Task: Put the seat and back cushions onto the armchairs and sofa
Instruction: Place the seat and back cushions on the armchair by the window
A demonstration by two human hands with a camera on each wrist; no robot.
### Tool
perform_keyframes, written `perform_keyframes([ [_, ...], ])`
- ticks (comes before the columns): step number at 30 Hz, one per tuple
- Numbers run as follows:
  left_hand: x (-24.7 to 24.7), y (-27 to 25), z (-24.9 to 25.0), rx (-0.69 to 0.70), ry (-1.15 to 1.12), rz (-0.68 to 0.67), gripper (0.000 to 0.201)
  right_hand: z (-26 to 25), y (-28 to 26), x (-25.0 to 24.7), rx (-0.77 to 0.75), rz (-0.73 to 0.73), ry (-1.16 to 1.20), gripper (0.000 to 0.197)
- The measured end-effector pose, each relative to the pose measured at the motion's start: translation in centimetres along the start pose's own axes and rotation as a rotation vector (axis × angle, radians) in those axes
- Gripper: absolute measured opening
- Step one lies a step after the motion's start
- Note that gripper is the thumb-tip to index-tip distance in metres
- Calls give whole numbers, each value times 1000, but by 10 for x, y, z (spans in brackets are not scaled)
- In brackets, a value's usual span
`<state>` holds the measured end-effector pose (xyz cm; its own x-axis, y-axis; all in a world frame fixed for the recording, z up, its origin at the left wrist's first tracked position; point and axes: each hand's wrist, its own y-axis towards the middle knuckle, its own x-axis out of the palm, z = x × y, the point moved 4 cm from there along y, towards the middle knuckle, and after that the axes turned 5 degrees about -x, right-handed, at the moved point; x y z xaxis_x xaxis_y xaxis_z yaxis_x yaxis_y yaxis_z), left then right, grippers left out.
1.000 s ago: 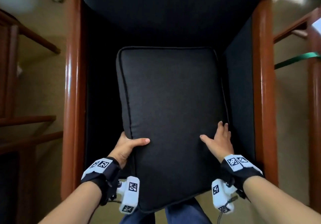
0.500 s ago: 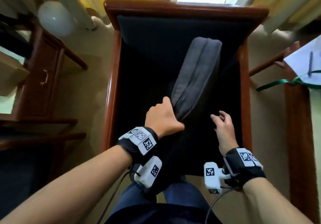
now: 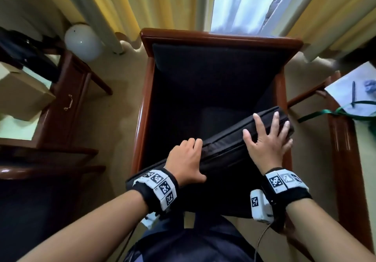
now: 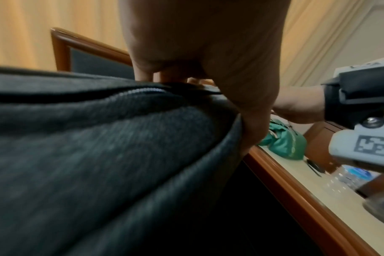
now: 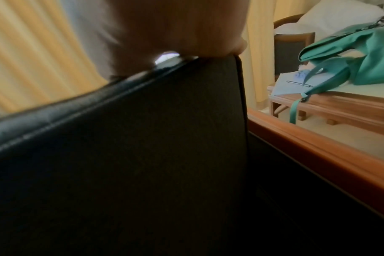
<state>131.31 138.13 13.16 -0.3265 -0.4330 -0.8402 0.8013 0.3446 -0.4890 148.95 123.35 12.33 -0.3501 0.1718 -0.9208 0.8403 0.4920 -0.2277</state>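
A dark grey cushion [image 3: 225, 150] stands on its long edge across the front of the armchair [image 3: 219, 38]. It slants from lower left up to the right armrest. My left hand [image 3: 186, 160] grips its top edge near the middle, fingers curled over the far side and thumb on the near face. My right hand [image 3: 264, 139] lies on the top edge at the right end with fingers spread and straight. The left wrist view shows the cushion's zipped edge [image 4: 99, 138] under my left hand [image 4: 197, 43]. In the right wrist view my right hand [image 5: 175, 26] rests on the cushion's corner [image 5: 143, 155]. The chair's dark seat and back are bare.
A wooden side table [image 3: 341, 139] stands close on the right, holding paper, a pen and a green bag strap [image 3: 345, 111]. A drawer cabinet [image 3: 67, 99], a cardboard box [image 3: 22, 95] and a white globe lamp [image 3: 83, 42] are on the left. Yellow curtains hang behind the chair.
The cushion lay flat on the seat, was tipped up on edge by my left hand, and now stands crosswise. My right hand has come onto its top edge.
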Motion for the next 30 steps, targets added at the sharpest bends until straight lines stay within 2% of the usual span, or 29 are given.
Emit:
perform_keyframes([
  [2, 6, -11, -21, -34, -53, -8, 96, -9, 3, -3, -74, -36, -67, 60],
  [4, 10, -26, -49, -77, -60, -42, 108, -27, -1, 3, -285, -104, -164, 62],
  [6, 14, -43, -76, -122, -38, -86, 113, -50, -16, 16, -509, -175, -226, 76],
  [8, 17, -63, -99, -169, -39, -89, 114, -74, -32, 30, -686, -231, -264, 97],
  [11, 25, -92, -119, -250, -80, -45, 112, -102, -52, 52, -869, -314, -374, 126],
  [14, 38, -108, -127, -306, -185, 2, 105, -116, -63, 66, -979, -296, -430, 133],
  [17, 40, -107, -130, -314, -307, 67, 94, -124, -62, 65, -1005, -188, -367, 110],
  [23, -4, -91, -113, -321, -312, -4, 82, -129, -42, 43, -931, -152, -251, 88],
  [27, -67, -77, -75, -215, -253, 111, 81, -107, -20, -7, -821, -99, -99, 78],
  [30, -128, -64, -33, -128, -189, 200, 78, -87, -3, -55, -735, -65, 73, 81],
])
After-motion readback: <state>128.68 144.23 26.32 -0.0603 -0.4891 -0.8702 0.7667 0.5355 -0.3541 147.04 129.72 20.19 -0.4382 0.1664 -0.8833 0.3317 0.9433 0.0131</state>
